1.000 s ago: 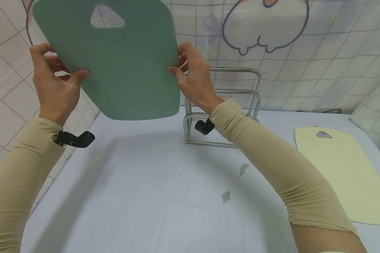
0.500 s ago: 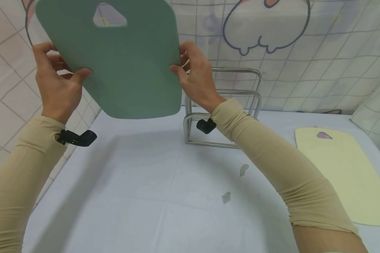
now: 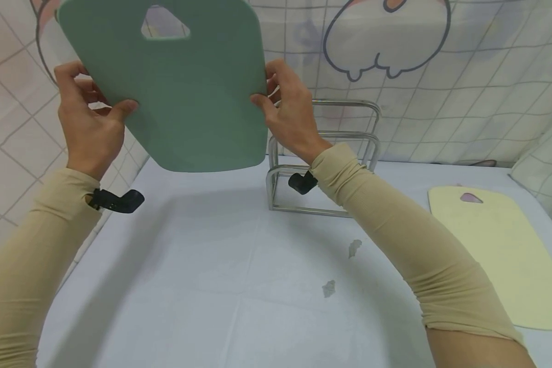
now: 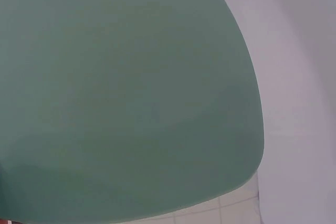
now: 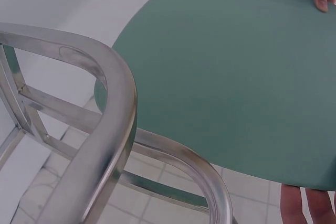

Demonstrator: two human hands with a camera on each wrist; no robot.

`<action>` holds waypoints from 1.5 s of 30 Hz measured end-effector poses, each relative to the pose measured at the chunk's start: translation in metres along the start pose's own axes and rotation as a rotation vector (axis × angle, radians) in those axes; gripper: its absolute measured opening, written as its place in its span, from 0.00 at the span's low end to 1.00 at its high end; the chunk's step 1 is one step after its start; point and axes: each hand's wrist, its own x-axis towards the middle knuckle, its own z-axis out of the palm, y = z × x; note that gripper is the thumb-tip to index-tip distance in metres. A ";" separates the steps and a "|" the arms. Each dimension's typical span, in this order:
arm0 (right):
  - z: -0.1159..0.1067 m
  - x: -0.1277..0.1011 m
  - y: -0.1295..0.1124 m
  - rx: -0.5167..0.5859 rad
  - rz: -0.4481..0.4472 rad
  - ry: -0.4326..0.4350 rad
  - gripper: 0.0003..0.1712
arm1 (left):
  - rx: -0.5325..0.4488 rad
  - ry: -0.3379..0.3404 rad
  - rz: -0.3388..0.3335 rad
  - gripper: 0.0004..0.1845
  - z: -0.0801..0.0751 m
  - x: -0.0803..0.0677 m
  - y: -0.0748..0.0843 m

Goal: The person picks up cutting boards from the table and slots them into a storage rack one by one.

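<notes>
Left hand (image 3: 89,120) at 9 o'clock: thumb on front face, fingers curled behind left edge of flat green plastic cutting board with teardrop handle hole (image 3: 175,87), gripping it. Left wrist view filled by board face (image 4: 126,98), hand itself not visible there.

Board held in air, upright, long axis near vertical, tilted slightly, handle hole at 12 o'clock, lower edge clear of pale blue tablecloth (image 3: 211,266). Not touching anything but the two hands.

Right hand (image 3: 287,115) pinching right edge, thumb in front, fingers behind. Grip on both sides, roughly level.

Key relation: bent stainless steel tube rack (image 3: 322,158) at 4 o'clock from board, just beside lower right corner, behind right wrist. Right hand nearer rack than left. Right wrist view: rack hoop (image 5: 105,129) close in front, board (image 5: 236,77) beyond and above, apart.

Far right, 3 o'clock: flat pale yellow plastic cutting board (image 3: 501,250) lying on cloth, well apart.
</notes>
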 end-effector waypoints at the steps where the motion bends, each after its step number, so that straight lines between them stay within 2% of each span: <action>1: 0.000 0.000 0.000 -0.001 -0.001 0.000 0.15 | 0.005 -0.001 0.000 0.31 0.000 0.000 0.000; 9: -0.001 0.000 0.002 -0.008 -0.008 -0.011 0.15 | 0.046 -0.008 0.011 0.32 0.002 -0.001 -0.002; 31: -0.007 0.002 0.006 -0.017 -0.012 0.002 0.16 | 0.043 -0.020 0.035 0.31 0.009 0.004 0.001; 38: -0.008 0.002 0.008 -0.019 -0.002 -0.003 0.16 | 0.043 -0.024 0.012 0.31 0.011 0.005 0.002; 45: -0.010 0.003 0.009 -0.027 0.018 -0.003 0.16 | 0.046 -0.028 0.030 0.31 0.015 0.007 0.002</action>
